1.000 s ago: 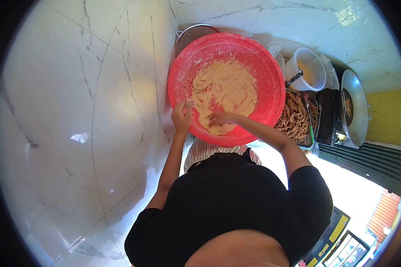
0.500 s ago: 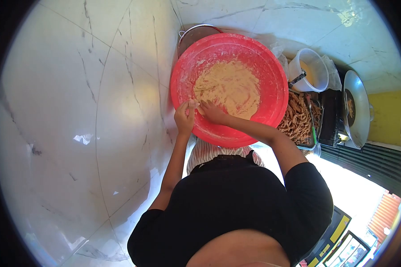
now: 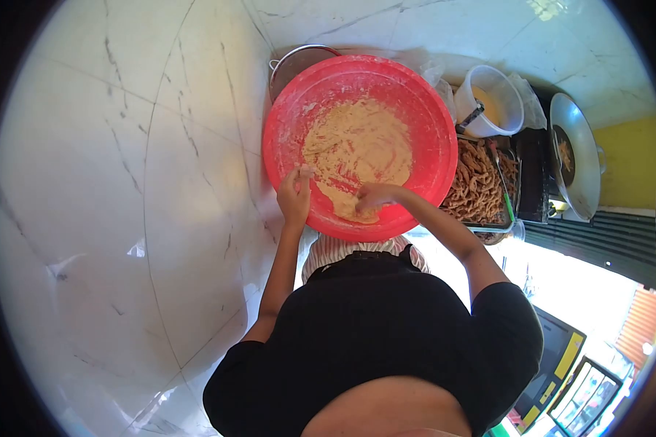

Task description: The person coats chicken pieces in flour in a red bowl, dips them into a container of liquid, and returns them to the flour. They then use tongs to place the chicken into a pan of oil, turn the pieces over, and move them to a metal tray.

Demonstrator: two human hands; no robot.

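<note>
A large red plastic basin (image 3: 434, 156) stands in front of me, with yellowish flour (image 3: 372, 138) spread over its bottom and dusted up its sides. My left hand (image 3: 294, 195) is at the basin's near left rim, its fingers and thumb drawn together just inside. Something pale shows at those fingertips, too small to name. My right hand (image 3: 377, 197) is down in the flour near the basin's near side, fingers pointing downward and blurred. Whether it holds anything is hidden.
To the right, a tray holds fried brown strips (image 3: 477, 182) and green-handled tongs (image 3: 506, 200). Behind it stand a white bucket (image 3: 514, 109) with yellowish contents and a large metal wok (image 3: 587, 182). A round metal rim (image 3: 288, 62) shows behind the basin; a marbled wall (image 3: 204, 167) rises left.
My right hand has moved away from my left hand, rightward and toward me through the flour. My left hand stays by the rim. The whole view has shifted slightly.
</note>
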